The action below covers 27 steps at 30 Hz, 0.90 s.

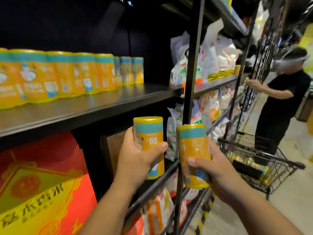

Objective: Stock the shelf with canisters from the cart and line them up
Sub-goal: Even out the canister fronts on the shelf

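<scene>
Holding one canister each, the left hand point(135, 160) wraps a can point(149, 133) and the right hand point(215, 168) wraps another point(193, 150), both upright below the shelf point(101, 106), likely so they can join the row point(67, 73) there.

Both forearms reach forward. The left hand point(138, 156) grips a canister point(149, 131) (thumb across its front); the right hand point(218, 168) grips a second canister point(193, 141), thumb in front too.

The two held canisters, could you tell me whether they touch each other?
Apart. The head view shows a plain gap, with bags behind, between the left canister and the right canister.
</scene>
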{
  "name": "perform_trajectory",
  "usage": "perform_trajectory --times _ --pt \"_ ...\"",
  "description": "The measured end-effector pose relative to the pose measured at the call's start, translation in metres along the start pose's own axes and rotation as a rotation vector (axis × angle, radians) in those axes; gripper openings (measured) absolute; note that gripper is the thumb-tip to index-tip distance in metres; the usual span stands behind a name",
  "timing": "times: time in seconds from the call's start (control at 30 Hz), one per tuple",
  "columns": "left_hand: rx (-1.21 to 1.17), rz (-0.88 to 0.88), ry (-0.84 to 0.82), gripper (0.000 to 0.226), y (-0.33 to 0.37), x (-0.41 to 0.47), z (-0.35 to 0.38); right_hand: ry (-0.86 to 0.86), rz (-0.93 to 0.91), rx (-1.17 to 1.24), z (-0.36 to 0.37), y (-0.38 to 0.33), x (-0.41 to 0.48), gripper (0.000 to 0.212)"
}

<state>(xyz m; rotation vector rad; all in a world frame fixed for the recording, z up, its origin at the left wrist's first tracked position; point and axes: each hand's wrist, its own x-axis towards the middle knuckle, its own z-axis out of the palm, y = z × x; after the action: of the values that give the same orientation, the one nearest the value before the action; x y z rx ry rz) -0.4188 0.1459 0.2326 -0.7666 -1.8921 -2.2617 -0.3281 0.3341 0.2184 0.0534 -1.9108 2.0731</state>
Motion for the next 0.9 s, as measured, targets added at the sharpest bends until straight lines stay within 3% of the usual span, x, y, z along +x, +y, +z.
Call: perform_trajectory --times 0.27,0.47,0.57,0.77,0.9 --pt "0.181 0.261 0.034 0.066 0.042 0.084 0.031 0.010 -0.221 0.114 -0.022 -0.030 0.105 0.066" --pt "0.494 0.497 0.292 0.076 0.056 0.132 0.038 -0.112 -0.374 0.040 -0.041 -0.063 0.178 0.079" --pt "0.591 0.452 0.371 0.071 0.066 0.155 0.045 -0.181 -0.435 -0.006 -0.042 -0.073 0.210 0.074" --pt "0.801 0.298 0.547 0.057 0.057 0.187 0.046 -0.314 -0.542 -0.080 -0.035 -0.074 0.266 0.085" --pt "0.880 0.188 0.621 0.061 0.054 0.194 0.040 -0.308 -0.573 -0.127 -0.023 -0.068 0.295 0.085"
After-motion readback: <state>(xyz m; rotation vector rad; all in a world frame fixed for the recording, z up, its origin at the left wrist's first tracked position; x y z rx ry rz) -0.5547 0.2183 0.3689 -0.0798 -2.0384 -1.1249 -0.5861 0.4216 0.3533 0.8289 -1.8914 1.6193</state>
